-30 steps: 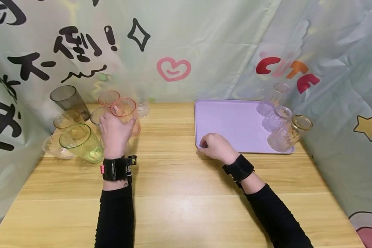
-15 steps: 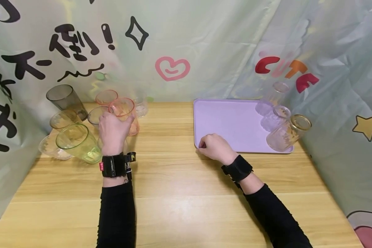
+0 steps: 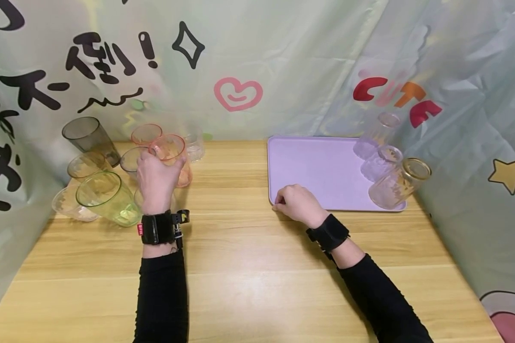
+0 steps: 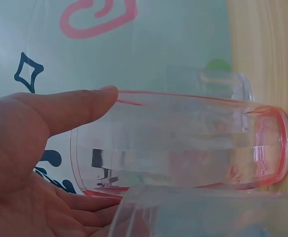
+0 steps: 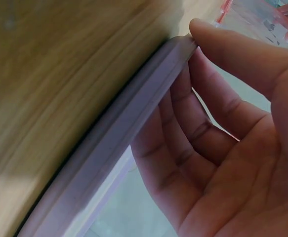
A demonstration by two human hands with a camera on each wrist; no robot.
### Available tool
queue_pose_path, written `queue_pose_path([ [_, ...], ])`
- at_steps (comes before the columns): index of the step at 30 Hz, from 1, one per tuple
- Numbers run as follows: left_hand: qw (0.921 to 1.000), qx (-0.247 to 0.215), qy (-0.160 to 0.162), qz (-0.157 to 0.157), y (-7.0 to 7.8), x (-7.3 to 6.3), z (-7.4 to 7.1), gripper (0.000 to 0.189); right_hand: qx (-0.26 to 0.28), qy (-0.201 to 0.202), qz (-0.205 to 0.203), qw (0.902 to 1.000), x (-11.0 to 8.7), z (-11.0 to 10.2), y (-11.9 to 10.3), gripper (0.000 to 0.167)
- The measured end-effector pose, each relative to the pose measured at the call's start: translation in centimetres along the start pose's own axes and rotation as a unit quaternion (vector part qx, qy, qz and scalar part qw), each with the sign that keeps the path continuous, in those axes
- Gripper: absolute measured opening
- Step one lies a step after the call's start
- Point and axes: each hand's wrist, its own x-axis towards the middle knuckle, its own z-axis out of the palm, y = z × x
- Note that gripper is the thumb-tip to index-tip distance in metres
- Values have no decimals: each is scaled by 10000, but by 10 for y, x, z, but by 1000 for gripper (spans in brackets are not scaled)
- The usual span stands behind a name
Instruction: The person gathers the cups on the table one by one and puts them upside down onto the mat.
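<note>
My left hand [image 3: 158, 180] holds a clear red-rimmed glass [image 3: 184, 175] near its top, at the left back of the wooden table. In the left wrist view the thumb lies along one side of this glass [image 4: 183, 140] and the fingers along the other. It stands upright, its base at the wood. At the near left corner of a lilac tray [image 3: 311, 174], my right hand [image 3: 301, 205] pinches the rim. The right wrist view has the thumb at the corner of the tray [image 5: 116, 126], with the curled fingers on the inner side.
Around the left hand stand a green glass [image 3: 111, 200], a dark grey glass [image 3: 92, 138], a second red-rimmed glass [image 3: 146, 135] and several clear ones. Three clear glasses, one a gold-rimmed glass [image 3: 396, 186], stand along the tray's right end. A printed curtain [image 3: 296, 66] hangs behind.
The head view has shifted slightly, so the left-side things appear a little farther left. Both hands keep their grips, and the glasses and tray stay where they were.
</note>
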Motion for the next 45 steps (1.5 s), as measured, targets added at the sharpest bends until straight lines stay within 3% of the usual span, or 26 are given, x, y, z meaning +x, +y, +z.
queue_pose_path([
  [7,9997,-219,59,69,-1,-2,1,92,11,11,13,10000,-2,1,-1,9],
  [18,9948,-808,512,351,7,-6,6,91,5,19,5,10000,-1,2,1,9],
  [28,9800,-1937,354,295,19,-10,11,87,166,172,94,9997,0,0,-2,14],
  [32,9631,-2660,220,362,22,-9,16,78,260,707,-58,9971,2,-1,-3,16],
  [35,9415,-3348,68,387,25,-9,21,70,416,1225,-207,9914,2,-2,-4,30],
  [42,8753,-4772,-711,325,35,-11,32,38,919,2255,-739,9671,5,0,-5,61],
  [45,8547,-5075,-1059,258,38,-14,38,34,1088,2643,-961,9535,6,1,-6,73],
])
